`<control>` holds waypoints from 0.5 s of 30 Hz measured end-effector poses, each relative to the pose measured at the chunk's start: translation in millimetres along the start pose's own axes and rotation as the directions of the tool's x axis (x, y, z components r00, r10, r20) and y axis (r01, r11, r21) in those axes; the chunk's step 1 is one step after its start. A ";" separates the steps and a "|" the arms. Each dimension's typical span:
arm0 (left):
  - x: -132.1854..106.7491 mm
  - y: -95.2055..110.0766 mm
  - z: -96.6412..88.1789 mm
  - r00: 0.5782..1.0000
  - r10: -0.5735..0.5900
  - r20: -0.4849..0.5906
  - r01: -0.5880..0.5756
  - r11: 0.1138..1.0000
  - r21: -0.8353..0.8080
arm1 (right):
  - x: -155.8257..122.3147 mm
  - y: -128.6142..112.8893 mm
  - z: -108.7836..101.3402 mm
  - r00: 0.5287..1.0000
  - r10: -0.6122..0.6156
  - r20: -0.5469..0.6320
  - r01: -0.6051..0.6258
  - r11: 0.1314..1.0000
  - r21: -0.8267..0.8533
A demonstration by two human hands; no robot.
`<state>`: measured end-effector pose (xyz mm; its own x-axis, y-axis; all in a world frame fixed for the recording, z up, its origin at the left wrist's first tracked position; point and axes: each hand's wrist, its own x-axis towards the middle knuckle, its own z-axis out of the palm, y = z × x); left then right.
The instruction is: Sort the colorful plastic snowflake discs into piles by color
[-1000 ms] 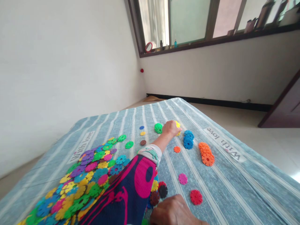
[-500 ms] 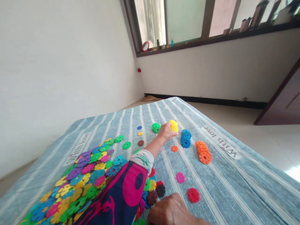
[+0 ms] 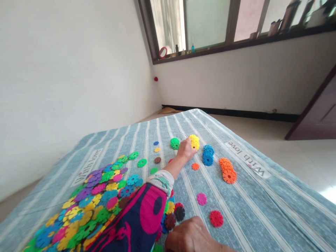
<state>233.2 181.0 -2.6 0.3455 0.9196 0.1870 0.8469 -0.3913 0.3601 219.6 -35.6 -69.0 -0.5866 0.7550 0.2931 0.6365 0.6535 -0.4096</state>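
My left hand (image 3: 186,148) reaches across the bed-like surface, its fingers closed at the near edge of a small stack of yellow notched plastic discs (image 3: 194,141). To its left lies a green disc stack (image 3: 174,143). On its right are an overlapping row of blue discs (image 3: 208,155) and a row of orange discs (image 3: 228,171). My right hand (image 3: 187,234) rests low in the view, curled, with its fingertips hidden; what they hold, if anything, cannot be made out. Near it lie a black disc (image 3: 180,213), a brown disc (image 3: 170,221) and a red disc (image 3: 216,218).
A large mixed pile of coloured discs (image 3: 86,210) covers the left front, partly behind my left sleeve. Single discs lie scattered, including a pink one (image 3: 202,198) and a small orange one (image 3: 195,166). A striped cloth (image 3: 252,210) covers the surface. Beyond it stands a white wall (image 3: 223,84).
My left hand has drawn back slightly toward me at the yellow discs, showing more of their near face. My right hand has stayed in place.
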 end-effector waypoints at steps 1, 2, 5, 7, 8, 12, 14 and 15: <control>0.9 0.8 0.5 1.000 0.004 -0.004 -0.004 1.000 -0.001 | 0.3 -0.2 -1.0 1.000 0.000 0.000 0.000 1.000 -0.002; 1.7 1.6 0.9 1.000 0.007 -0.005 -0.007 1.000 -0.003 | 0.5 -0.6 -2.1 1.000 0.002 0.004 -0.002 1.000 -0.007; 3.0 2.1 2.0 1.000 0.020 0.000 -0.020 1.000 -0.010 | 1.2 -2.6 -5.8 0.999 0.015 0.037 -0.014 1.000 -0.026; 2.6 0.7 2.5 1.000 0.031 0.008 -0.030 0.999 -0.015 | 1.8 -4.0 -8.1 0.997 0.024 0.072 -0.022 0.999 -0.034; 2.0 -0.4 2.7 0.999 0.037 0.012 -0.037 0.999 -0.018 | 2.1 -4.6 -9.2 0.996 0.027 0.090 -0.024 0.999 -0.039; -1.3 -5.5 2.2 0.998 0.060 0.028 -0.060 0.998 -0.027 | 3.2 -5.1 -10.9 0.992 0.043 0.118 -0.038 0.998 -0.048; -2.6 -7.2 2.1 0.998 0.063 0.029 -0.062 0.998 -0.026 | 3.0 -4.6 -9.9 0.992 0.043 0.115 -0.038 0.998 -0.043; -3.0 -7.8 2.3 0.998 0.061 0.028 -0.061 0.998 -0.025 | 2.7 -4.3 -9.0 0.993 0.040 0.110 -0.035 0.998 -0.042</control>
<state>226.5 181.4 -8.0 0.4080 0.8944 0.1832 0.8141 -0.4472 0.3705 219.8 -35.9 -58.7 -0.6122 0.7700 0.1797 0.6775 0.6281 -0.3829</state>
